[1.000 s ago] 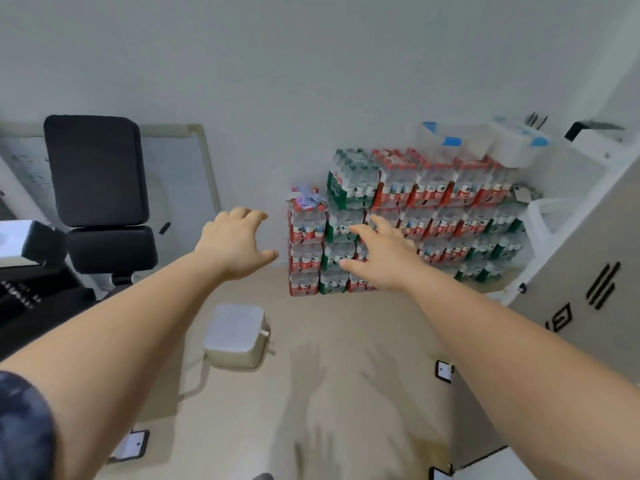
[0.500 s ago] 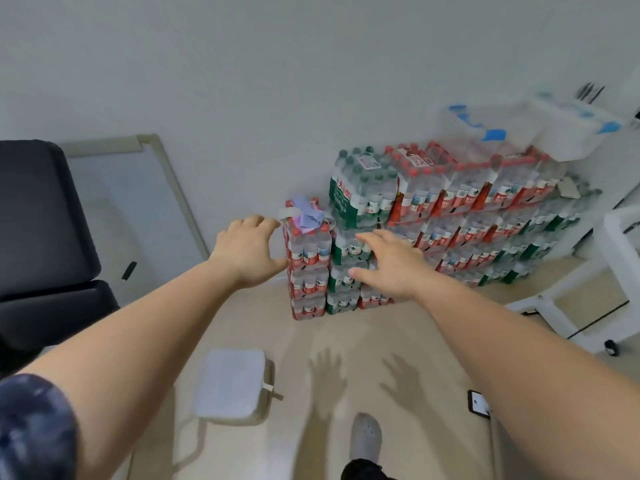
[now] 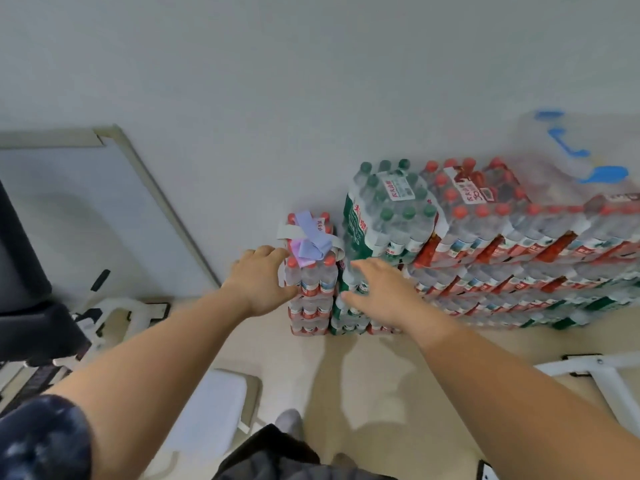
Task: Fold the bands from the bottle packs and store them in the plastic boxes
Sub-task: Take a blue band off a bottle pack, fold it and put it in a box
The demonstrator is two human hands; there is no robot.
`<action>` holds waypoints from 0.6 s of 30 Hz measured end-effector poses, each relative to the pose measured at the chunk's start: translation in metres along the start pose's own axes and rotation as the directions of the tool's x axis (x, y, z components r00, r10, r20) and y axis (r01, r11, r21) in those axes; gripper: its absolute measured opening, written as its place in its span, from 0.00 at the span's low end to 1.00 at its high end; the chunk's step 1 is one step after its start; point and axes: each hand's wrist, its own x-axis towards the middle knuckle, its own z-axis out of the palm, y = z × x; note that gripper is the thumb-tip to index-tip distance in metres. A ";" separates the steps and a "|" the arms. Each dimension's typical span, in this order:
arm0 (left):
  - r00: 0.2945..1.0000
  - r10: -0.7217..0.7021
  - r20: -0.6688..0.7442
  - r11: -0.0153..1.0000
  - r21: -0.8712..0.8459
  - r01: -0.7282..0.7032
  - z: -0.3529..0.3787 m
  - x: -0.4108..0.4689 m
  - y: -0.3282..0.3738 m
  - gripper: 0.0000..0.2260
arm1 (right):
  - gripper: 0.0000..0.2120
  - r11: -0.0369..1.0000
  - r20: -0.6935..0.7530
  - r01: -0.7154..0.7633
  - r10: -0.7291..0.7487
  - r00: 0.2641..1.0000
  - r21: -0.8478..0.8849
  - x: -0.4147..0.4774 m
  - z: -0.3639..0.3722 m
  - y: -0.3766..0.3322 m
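I'm resting my left hand (image 3: 258,282), fingers slack, against the bottle pack (image 3: 313,284), right hand (image 3: 375,294) spread empty, eyeing light-looking, floppy bands (image 3: 310,237) to pinch by their ends.

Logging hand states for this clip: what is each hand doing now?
Left hand: open, fingers spread at the side of the top bottle pack, holding nothing.
Right hand: open, fingers extended, holding nothing.

the plastic boxes (image 3: 585,147) on the bottle packs (image 3: 502,237) are blurry and run off the right edge. the black chair (image 3: 19,268) is cut off at left.
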 end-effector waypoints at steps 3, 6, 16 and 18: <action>0.999 -0.016 0.051 0.999 -0.041 0.018 0.010 0.052 -0.008 0.36 | 0.35 0.999 0.041 0.005 -0.007 0.999 0.034 0.049 -0.001 0.005; 0.996 -0.012 0.091 0.998 -0.064 0.018 0.017 0.105 -0.020 0.34 | 0.33 1.000 0.066 -0.010 0.008 0.998 0.027 0.101 -0.002 0.004; 0.956 -0.006 0.295 1.000 -0.021 0.012 0.039 0.260 -0.082 0.33 | 0.35 0.980 0.233 -0.161 0.130 0.964 0.118 0.252 0.002 -0.007; 0.949 -0.023 0.314 0.998 -0.047 0.040 0.048 0.279 -0.088 0.33 | 0.36 0.975 0.264 -0.185 0.148 0.953 0.121 0.275 0.005 -0.003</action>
